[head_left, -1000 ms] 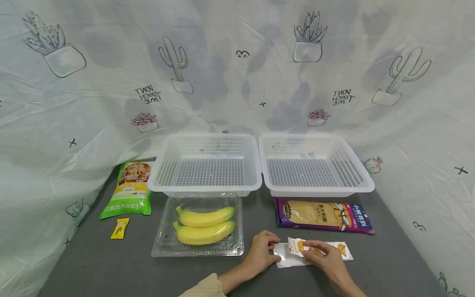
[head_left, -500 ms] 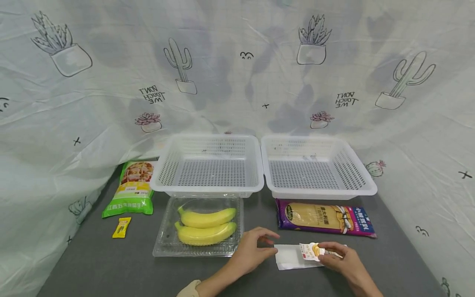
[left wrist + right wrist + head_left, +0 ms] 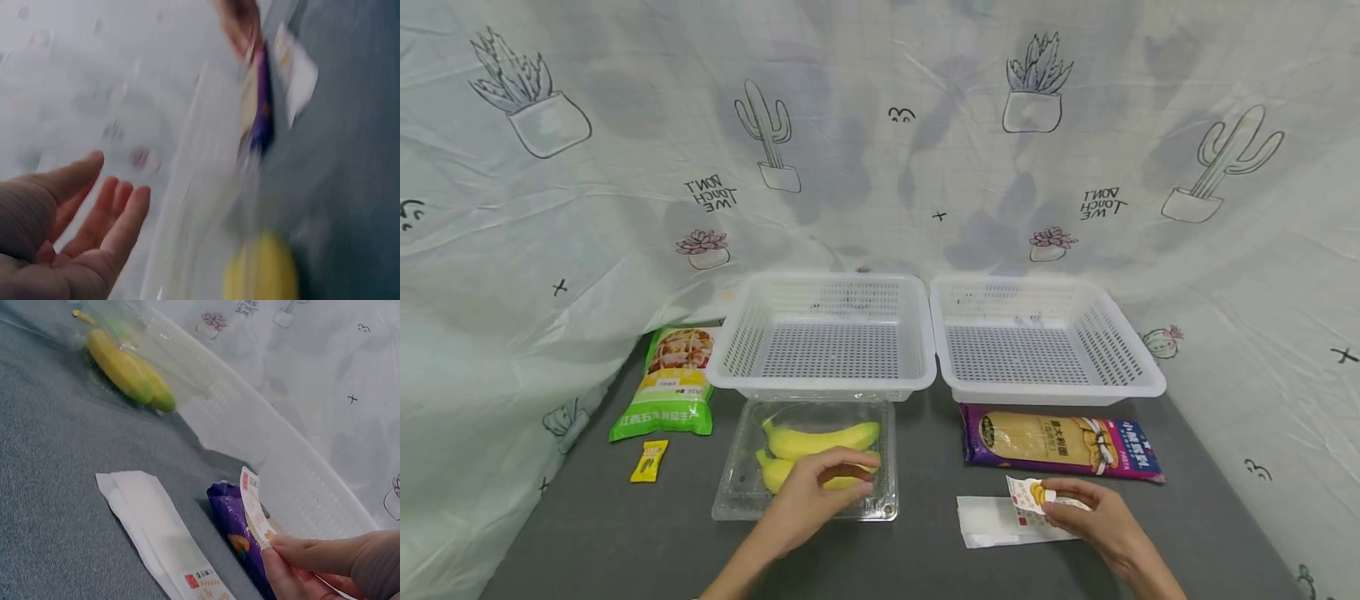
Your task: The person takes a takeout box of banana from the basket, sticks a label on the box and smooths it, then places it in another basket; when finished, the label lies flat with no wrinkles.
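Note:
My right hand (image 3: 1097, 521) pinches a small white label (image 3: 1026, 493) with printed bananas between thumb and fingers. In the right wrist view that label (image 3: 253, 500) sticks up from the fingertips, clear of the paper. Under it, a white strip of label sheet (image 3: 985, 523) lies on the dark table, more banana print near its end (image 3: 203, 581). My left hand (image 3: 805, 500) hovers over the front of a clear plastic box (image 3: 727, 500), nothing in its loosely bent fingers. Two yellow bananas (image 3: 827, 438) lie inside the box; the hand partly hides the nearer one.
Two white perforated baskets (image 3: 820, 383) (image 3: 1052, 388) stand side by side at the back. Before the right one lies a purple pasta packet (image 3: 1060, 442). A green food bag (image 3: 670, 383) and a small yellow sachet (image 3: 649, 461) lie at the left.
My left hand has let go of the label sheet and moved left over the banana box. The right hand has lifted the label from the sheet and shifted slightly right.

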A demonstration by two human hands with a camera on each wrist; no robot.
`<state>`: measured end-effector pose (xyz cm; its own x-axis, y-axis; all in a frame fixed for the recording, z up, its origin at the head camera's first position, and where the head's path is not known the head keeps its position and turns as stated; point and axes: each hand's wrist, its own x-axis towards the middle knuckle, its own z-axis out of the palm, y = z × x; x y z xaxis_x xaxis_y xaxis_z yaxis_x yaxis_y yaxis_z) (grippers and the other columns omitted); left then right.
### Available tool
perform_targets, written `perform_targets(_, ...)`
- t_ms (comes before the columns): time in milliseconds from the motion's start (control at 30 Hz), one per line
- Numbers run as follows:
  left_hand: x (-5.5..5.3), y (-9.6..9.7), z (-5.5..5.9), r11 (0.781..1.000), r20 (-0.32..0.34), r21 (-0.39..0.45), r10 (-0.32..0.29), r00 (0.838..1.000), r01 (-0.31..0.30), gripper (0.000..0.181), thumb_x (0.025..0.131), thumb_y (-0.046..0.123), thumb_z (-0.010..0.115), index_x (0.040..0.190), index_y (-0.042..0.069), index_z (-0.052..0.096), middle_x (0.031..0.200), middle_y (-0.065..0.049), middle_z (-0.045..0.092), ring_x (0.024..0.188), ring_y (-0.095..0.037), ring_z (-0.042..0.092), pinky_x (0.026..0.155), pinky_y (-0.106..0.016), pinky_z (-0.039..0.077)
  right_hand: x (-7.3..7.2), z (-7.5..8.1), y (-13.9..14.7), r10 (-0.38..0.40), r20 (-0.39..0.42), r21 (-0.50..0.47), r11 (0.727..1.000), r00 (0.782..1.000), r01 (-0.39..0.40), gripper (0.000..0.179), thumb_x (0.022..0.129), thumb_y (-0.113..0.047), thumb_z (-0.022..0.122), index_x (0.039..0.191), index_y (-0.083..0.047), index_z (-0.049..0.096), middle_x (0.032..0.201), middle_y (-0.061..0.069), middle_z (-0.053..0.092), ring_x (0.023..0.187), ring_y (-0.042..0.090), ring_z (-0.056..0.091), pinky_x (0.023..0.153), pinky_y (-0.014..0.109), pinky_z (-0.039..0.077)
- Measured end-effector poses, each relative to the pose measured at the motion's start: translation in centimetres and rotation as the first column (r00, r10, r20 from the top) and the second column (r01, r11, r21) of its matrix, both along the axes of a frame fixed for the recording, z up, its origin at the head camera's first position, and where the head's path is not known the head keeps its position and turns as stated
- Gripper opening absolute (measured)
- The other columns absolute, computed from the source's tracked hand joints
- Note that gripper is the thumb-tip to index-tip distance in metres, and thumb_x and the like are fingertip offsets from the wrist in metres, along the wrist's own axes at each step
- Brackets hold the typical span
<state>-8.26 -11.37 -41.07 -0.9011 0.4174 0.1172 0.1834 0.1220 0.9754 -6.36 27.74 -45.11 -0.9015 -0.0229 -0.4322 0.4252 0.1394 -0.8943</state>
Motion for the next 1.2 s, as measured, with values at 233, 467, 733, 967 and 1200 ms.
perform_targets(233,-0.8,-7.9,-0.4,0.985,-0.162,-0.057,0.151,0.975,-0.162,0.032,0.084,0.004,0.072,0.116,0.005,0.066,0.118,-0.01,0.061,0.107,-0.012,0.06,0.084,-0.031,0.054,-0.5,0.4,-0.9,-0.057,-0.018,0.037,0.998,0.998,0.058,0.037,0.082,-0.005,0.074,0.117,0.006,0.063,0.101,0.008,0.063,0.082,0.016,0.065,0.076,0.033,0.057)
perform_targets(467,-1.3,-13.0,-2.6,0.904,-0.425,-0.336,0.106,0.899,-0.265,0.056,0.068,0.008,0.084,0.12,0.019,0.067,0.146,-0.01,0.038,0.136,-0.008,0.029,0.09,-0.062,0.04,-1.0,0.9,-1.5,-0.069,-0.045,0.121,0.99,0.997,0.074,0.044,0.083,-0.012,0.076,0.121,0.004,0.061,0.11,0.01,0.066,0.069,0.013,0.06,0.056,0.027,0.045)
perform_targets(733,-1.4,-13.8,-3.7,0.901,-0.265,-0.408,0.037,0.964,-0.146,0.071,0.067,0.022,0.085,0.132,0.007,0.059,0.158,-0.017,0.016,0.131,-0.056,0.025,0.083,-0.054,0.051,-1.9,1.9,-2.2,-0.064,-0.069,0.068,0.995,0.996,0.068,0.048,0.084,-0.01,0.075,0.125,0.008,0.058,0.116,0.017,0.064,0.089,0.016,0.066,0.08,0.035,0.056)
perform_targets(967,-1.5,-13.9,-3.7,0.889,-0.246,-0.43,0.054,0.968,-0.159,0.072,0.066,0.024,0.085,0.13,0.006,0.06,0.157,-0.019,0.02,0.131,-0.052,0.03,0.081,-0.045,0.054,-2.8,3.0,-2.9,-0.019,-0.103,0.056,0.998,0.995,0.025,0.048,0.085,-0.008,0.073,0.126,0.011,0.056,0.105,0.012,0.067,0.089,0.021,0.068,0.08,0.034,0.056)
perform_targets(1200,-1.6,-13.8,-4.1,0.887,-0.203,-0.433,0.077,0.976,-0.16,0.073,0.065,0.019,0.086,0.132,0.008,0.059,0.157,-0.017,0.017,0.131,-0.049,0.032,0.083,-0.045,0.053,-3.9,3.8,-3.8,-0.001,-0.103,-0.062,0.998,0.995,-0.006,0.039,0.086,-0.003,0.071,0.121,0.007,0.061,0.101,0.006,0.067,0.085,0.014,0.067,0.081,0.03,0.055)
